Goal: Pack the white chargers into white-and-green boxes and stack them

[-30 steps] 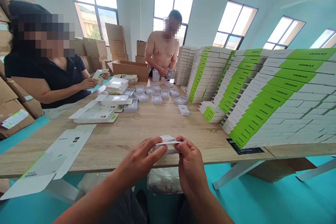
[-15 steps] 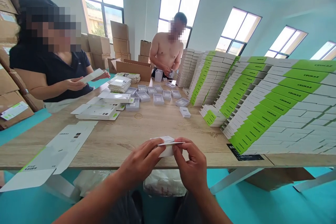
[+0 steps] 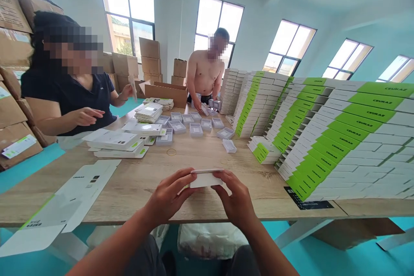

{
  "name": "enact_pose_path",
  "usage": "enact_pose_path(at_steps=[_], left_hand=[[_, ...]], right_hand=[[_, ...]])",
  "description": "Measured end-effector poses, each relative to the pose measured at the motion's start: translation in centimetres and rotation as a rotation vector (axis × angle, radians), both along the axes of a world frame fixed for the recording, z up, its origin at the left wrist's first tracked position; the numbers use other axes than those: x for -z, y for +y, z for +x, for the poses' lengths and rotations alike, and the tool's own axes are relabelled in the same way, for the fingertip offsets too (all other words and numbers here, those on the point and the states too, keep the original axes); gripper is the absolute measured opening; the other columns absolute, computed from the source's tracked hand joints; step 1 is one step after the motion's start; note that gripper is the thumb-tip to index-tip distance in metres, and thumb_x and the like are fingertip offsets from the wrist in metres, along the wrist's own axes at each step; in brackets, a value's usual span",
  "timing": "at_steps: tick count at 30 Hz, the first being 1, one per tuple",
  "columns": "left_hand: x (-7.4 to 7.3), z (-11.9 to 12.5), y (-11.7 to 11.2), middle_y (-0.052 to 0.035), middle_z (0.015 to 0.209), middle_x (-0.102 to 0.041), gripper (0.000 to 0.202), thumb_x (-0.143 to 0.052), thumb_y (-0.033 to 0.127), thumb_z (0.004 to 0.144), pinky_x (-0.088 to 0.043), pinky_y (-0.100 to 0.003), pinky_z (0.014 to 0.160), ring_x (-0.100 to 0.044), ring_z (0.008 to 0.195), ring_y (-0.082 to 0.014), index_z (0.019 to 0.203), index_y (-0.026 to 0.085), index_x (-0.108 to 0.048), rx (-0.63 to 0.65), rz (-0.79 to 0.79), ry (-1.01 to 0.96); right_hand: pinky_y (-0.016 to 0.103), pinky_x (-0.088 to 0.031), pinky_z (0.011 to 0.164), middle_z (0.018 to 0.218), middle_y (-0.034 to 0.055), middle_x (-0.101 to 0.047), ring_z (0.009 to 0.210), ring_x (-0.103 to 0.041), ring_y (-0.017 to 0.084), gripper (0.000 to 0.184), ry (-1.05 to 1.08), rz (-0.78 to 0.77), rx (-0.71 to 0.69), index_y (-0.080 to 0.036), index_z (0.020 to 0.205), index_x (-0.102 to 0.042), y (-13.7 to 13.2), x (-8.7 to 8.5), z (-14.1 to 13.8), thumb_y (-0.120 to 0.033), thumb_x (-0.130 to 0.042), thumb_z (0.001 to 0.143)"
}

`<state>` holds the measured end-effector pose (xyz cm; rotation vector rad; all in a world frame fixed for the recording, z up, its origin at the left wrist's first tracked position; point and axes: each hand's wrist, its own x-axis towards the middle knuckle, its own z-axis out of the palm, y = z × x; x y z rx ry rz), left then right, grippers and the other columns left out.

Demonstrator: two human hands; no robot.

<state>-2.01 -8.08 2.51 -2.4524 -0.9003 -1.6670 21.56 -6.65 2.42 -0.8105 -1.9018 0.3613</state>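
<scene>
Between my two hands is a small white cardboard box (image 3: 206,180), held just above the near edge of the table (image 3: 155,194). My left hand (image 3: 171,194) grips its left end, fingers on top and thumb below. On the right end, my right hand (image 3: 235,198) pinches it in the same way. A thin flap or panel shows edge-on along the top of the box. To the left lies a flat, unfolded white and green carton (image 3: 74,196), its near end hanging over the table edge.
Tall stacks of white and green boxes (image 3: 339,138) stand at the right. Clear plastic trays (image 3: 196,130) and a rubber band (image 3: 171,152) lie mid-table. Piled cartons (image 3: 116,140) sit before a co-worker (image 3: 74,95) at left; another co-worker (image 3: 205,73) stands at the far end.
The box in my hands now shows its front side square-on, its top flap pressed down. The left co-worker's hands have come apart, and another white carton lies on that pile. My view tilts up slightly.
</scene>
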Motion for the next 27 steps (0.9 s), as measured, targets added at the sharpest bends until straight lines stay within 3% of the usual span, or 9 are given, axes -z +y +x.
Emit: enact_pose_path(at_steps=[3, 6, 12, 14, 16, 19, 21, 23, 27], left_hand=[[0.1, -0.3, 1.2, -0.0098, 0.120, -0.074, 0.030, -0.069, 0.019, 0.093, -0.062, -0.032, 0.094, -0.073, 0.110, -0.0223, 0.122, 0.024, -0.066, 0.003, -0.047, -0.062], [0.8, -0.5, 2.2, -0.0082, 0.122, -0.074, 0.041, -0.076, 0.027, 0.088, -0.065, -0.034, 0.089, -0.075, 0.105, -0.0228, 0.126, 0.027, -0.060, 0.046, -0.199, -0.212], [0.8, -0.3, 3.5, -0.0051, 0.116, -0.075, 0.041, -0.074, 0.029, 0.089, -0.066, -0.038, 0.086, -0.076, 0.100, -0.0230, 0.126, 0.030, -0.055, 0.123, -0.456, -0.377], [0.2, -0.6, 4.2, -0.0097, 0.129, -0.069, 0.045, -0.059, 0.025, 0.099, -0.066, -0.038, 0.085, -0.074, 0.108, -0.0235, 0.140, 0.033, -0.044, 0.176, -0.476, -0.322], [-0.1, -1.0, 5.5, -0.0136, 0.150, -0.053, 0.055, -0.048, 0.017, 0.102, -0.062, -0.044, 0.095, -0.061, 0.131, -0.0268, 0.151, 0.036, -0.031, 0.151, -0.385, -0.151], [0.9, -1.7, 8.2, -0.0074, 0.156, -0.047, 0.064, -0.055, 0.007, 0.094, -0.032, -0.059, 0.121, -0.039, 0.148, -0.0294, 0.148, 0.039, -0.042, 0.107, -0.113, 0.273], [2.3, -2.0, 10.1, -0.0066, 0.147, -0.059, 0.058, -0.060, 0.008, 0.092, -0.024, -0.057, 0.124, -0.047, 0.143, -0.0278, 0.142, 0.036, -0.050, 0.147, -0.074, 0.391], [3.8, -2.4, 11.6, -0.0104, 0.141, -0.062, 0.051, -0.062, 0.016, 0.092, -0.037, -0.048, 0.119, -0.054, 0.136, -0.0272, 0.140, 0.030, -0.051, 0.154, -0.181, 0.266], [5.4, -3.3, 12.8, -0.0111, 0.137, -0.062, 0.041, -0.065, 0.029, 0.091, -0.053, -0.039, 0.102, -0.061, 0.127, -0.0280, 0.131, 0.028, -0.055, -0.012, -0.447, -0.118]], right_hand=[[0.037, -0.055, 0.100, 0.125, 0.0059, -0.070, 0.117, -0.066, 0.021, 0.038, -0.021, 0.077, -0.010, -0.032, 0.129, -0.065, 0.9, -0.2, 0.0, -0.015, -0.062, 0.095], [0.036, -0.056, 0.099, 0.126, 0.0054, -0.070, 0.117, -0.067, 0.021, 0.042, 0.010, 0.083, -0.008, -0.033, 0.132, -0.062, 1.4, -0.3, 0.0, -0.016, -0.065, 0.093], [0.036, -0.056, 0.097, 0.124, 0.0045, -0.072, 0.114, -0.067, 0.023, 0.031, 0.100, -0.132, -0.043, -0.032, 0.122, -0.068, 2.7, -1.9, 0.3, -0.023, -0.067, 0.092], [0.035, -0.059, 0.088, 0.115, 0.0053, -0.074, 0.103, -0.071, 0.022, 0.030, 0.184, -0.328, -0.075, -0.029, 0.120, -0.066, 3.6, -2.3, 0.3, -0.030, -0.069, 0.091], [0.032, -0.060, 0.073, 0.100, 0.0051, -0.076, 0.086, -0.072, 0.020, 0.035, 0.301, -0.550, -0.120, -0.024, 0.119, -0.061, 4.8, -2.0, 0.1, -0.038, -0.072, 0.089], [0.030, -0.059, 0.062, 0.089, 0.0054, -0.076, 0.074, -0.072, 0.019, 0.040, 0.245, -0.682, -0.154, -0.019, 0.119, -0.055, 8.0, -0.1, 0.0, -0.047, -0.066, 0.092], [0.032, -0.061, 0.066, 0.092, 0.0086, -0.078, 0.076, -0.074, 0.019, 0.036, -0.031, -0.584, -0.083, -0.016, 0.119, -0.058, 11.2, 1.4, 0.9, -0.046, -0.054, 0.099], [0.040, -0.061, 0.082, 0.105, 0.0145, -0.077, 0.091, -0.075, 0.023, 0.035, -0.276, -0.452, 0.037, -0.014, 0.119, -0.064, 15.0, 2.4, 2.8, -0.040, -0.047, 0.102], [0.056, -0.034, 0.118, 0.142, 0.0219, -0.060, 0.138, -0.051, 0.033, 0.038, -0.467, -0.337, 0.184, -0.013, 0.125, -0.067, 22.5, 2.6, 8.0, -0.022, -0.064, 0.088]])
